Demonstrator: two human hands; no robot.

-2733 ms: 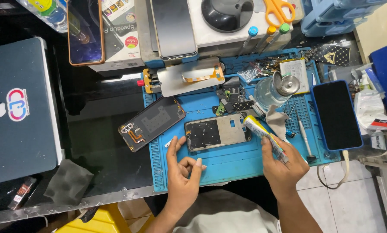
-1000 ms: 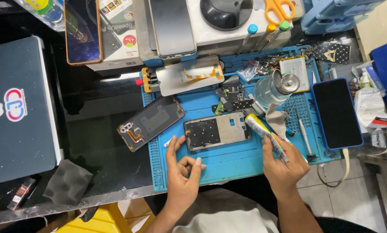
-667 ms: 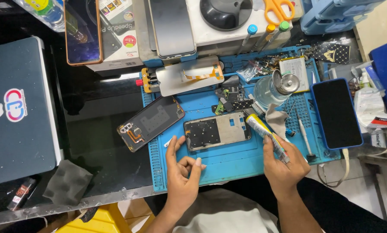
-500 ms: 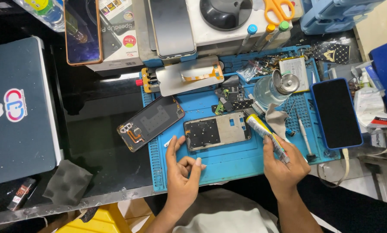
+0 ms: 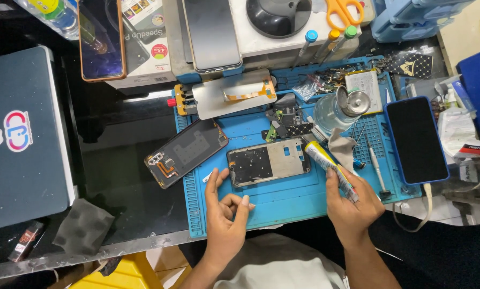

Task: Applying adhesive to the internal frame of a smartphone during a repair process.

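My right hand [image 5: 352,202] grips a yellow glue tube [image 5: 330,169], its nozzle pointing at the right end of an open phone frame [image 5: 268,162] that lies flat on the blue work mat [image 5: 283,198]. My left hand [image 5: 225,213] rests on the mat just below the frame's left end, fingers loosely curled and holding nothing. A small white stick [image 5: 208,176] lies by its fingertips. A dark phone back cover [image 5: 186,152] lies tilted across the mat's left edge.
A phone in a blue case [image 5: 415,140] lies at the right. A glass jar [image 5: 336,109], loose parts, a grey cloth [image 5: 340,150] and a screwdriver [image 5: 376,167] crowd the mat's back right. A closed laptop [image 5: 21,144] sits far left; boxes and phones line the back.
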